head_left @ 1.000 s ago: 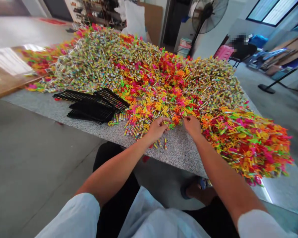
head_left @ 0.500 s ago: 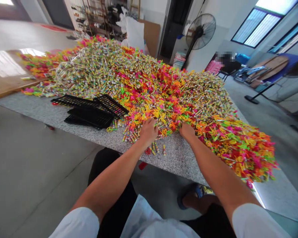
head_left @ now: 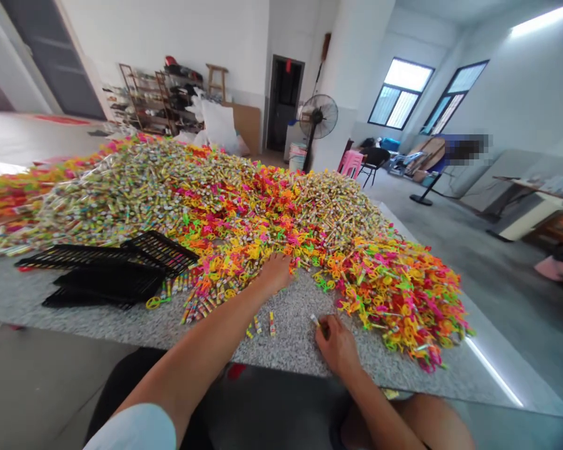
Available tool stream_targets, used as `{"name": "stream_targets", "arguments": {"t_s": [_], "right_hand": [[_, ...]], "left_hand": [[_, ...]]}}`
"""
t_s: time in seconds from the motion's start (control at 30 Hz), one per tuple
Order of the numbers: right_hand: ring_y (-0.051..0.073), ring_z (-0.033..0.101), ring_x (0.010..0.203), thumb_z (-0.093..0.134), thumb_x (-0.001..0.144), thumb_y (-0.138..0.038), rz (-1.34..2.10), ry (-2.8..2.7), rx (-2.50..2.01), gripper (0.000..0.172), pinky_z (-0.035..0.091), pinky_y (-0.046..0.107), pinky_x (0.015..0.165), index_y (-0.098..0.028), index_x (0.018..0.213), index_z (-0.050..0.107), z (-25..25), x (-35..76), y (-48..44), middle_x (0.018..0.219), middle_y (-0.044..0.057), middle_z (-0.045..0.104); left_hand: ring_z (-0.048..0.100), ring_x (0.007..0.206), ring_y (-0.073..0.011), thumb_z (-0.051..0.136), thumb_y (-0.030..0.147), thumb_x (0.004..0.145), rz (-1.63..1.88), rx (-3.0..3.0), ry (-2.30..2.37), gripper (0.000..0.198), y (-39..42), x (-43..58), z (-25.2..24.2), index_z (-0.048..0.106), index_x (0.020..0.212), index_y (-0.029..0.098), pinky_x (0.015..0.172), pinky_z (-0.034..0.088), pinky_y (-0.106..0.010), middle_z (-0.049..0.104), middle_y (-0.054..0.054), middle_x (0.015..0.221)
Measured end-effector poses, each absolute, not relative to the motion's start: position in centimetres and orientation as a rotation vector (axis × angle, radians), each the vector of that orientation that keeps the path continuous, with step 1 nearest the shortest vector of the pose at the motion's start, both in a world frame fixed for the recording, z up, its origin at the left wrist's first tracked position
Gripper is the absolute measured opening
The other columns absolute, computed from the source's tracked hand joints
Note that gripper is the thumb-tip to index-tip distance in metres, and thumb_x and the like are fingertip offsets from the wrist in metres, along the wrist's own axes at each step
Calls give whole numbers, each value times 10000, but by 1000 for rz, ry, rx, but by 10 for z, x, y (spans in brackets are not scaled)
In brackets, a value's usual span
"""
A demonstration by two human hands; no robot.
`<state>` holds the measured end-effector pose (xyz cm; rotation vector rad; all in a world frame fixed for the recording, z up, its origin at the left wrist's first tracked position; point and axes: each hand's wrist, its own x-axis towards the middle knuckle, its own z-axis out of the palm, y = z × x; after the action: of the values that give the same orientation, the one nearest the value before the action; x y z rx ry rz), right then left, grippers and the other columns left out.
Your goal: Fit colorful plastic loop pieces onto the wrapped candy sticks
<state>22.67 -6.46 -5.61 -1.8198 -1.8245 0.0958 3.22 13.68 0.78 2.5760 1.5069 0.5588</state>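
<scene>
So, right hand [head_left: 335, 342] first: its grip is pressed together on a little tube [head_left: 314, 320]. Thumb and forefinger pinch the near end, and the rest of the tube pokes out up and to the left of the fingertips, just above the speckled surface [head_left: 291, 349]. Its long axis slants away from the person, toward the pile.

Left hand [head_left: 274, 275] is stretched further out, knuckles up, with the fingers dug into the near edge of the heap [head_left: 225, 200] of neon plastic rings and wrapped tubes. I can't tell if that grip has actually closed on anything, because the fingertips are buried in the stuff.

A few loose tubes [head_left: 271, 324] lie flat between the two hands, just left of the pinched one and lying roughly the same way. They look a bit closer to the right hand than to the left.

Further left, some black trays [head_left: 112, 278] sit stacked against the heap's edge. Way back there's a standing fan [head_left: 318, 117] by the doorway.
</scene>
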Motion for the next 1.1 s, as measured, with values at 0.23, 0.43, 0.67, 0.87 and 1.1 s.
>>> {"name": "stream_targets", "arguments": {"t_s": [0.23,0.43,0.67,0.87,1.1], "right_hand": [[210,665,831,562,907,-235,194,-1677,-1746,102,483,307,786,-213,986,623,-56,229,-65,926,51,695],[195,660,774,577,901,-264,280,-1598,-1803,102,421,281,719,-217,989,601,-51,231,-64,892,34,710],[196,667,810,571,918,-280,296,-1618,-1824,121,406,276,743,-211,1015,592,-47,229,-70,911,45,715],[214,673,864,562,924,-289,351,-1606,-1879,146,412,281,757,-200,1036,593,-42,229,-71,956,66,729],[215,686,838,558,935,-304,380,-1594,-1873,157,397,281,719,-208,1057,579,-44,233,-69,934,51,737]], "left_hand": [[605,1107,-294,761,339,757,420,2568,1475,383,159,40,3,696,1097,174,985,459,-395,686,-123,1121],[632,1117,-236,660,319,850,445,2541,1457,364,156,11,12,677,1192,195,1009,456,-346,700,-88,1178],[586,1218,-268,691,387,837,255,2708,1320,374,140,20,13,701,1160,197,1078,420,-396,661,-122,1250],[654,1063,-231,606,193,831,400,2590,1415,238,134,26,15,716,1040,172,976,488,-344,708,-99,1122],[671,1030,-199,501,197,895,669,2355,1483,270,123,5,22,696,1081,211,959,503,-343,731,-55,1104]]}}
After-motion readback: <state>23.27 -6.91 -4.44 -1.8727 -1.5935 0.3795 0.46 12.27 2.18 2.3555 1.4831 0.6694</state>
